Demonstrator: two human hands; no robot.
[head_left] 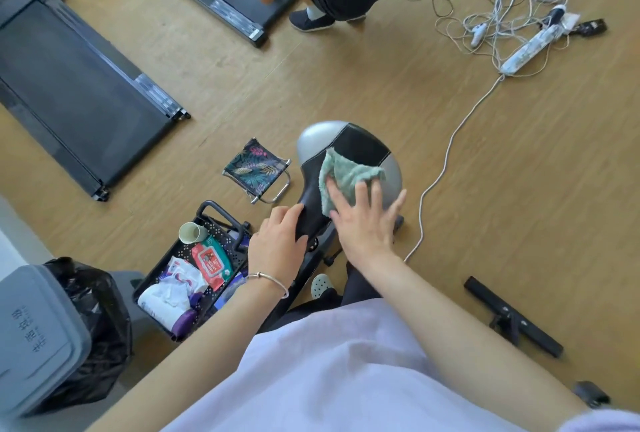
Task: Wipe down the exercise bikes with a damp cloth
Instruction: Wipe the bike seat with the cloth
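A: How far along is the wiping?

B: Early, by the look of it. The person's right hand (363, 220) presses the cloth (346, 173) flat on the saddle (362, 144) of one bike, just right of the view's centre, with fingers straight and spread. The left hand (277, 237) curls round the saddle's narrow nose at seven o'clock, steadying it.

A: What is left?

B: Probably the dark frame (304, 274) under the saddle, and any other bikes; none shows here. Whether the saddle is already clean cannot be told.

A: And the materials?

B: The cloth is pale green terry, fluffy and crumpled, lying from the saddle's middle toward five o'clock. The saddle is smooth and rounded, a black stitched panel between glossy grey sides.
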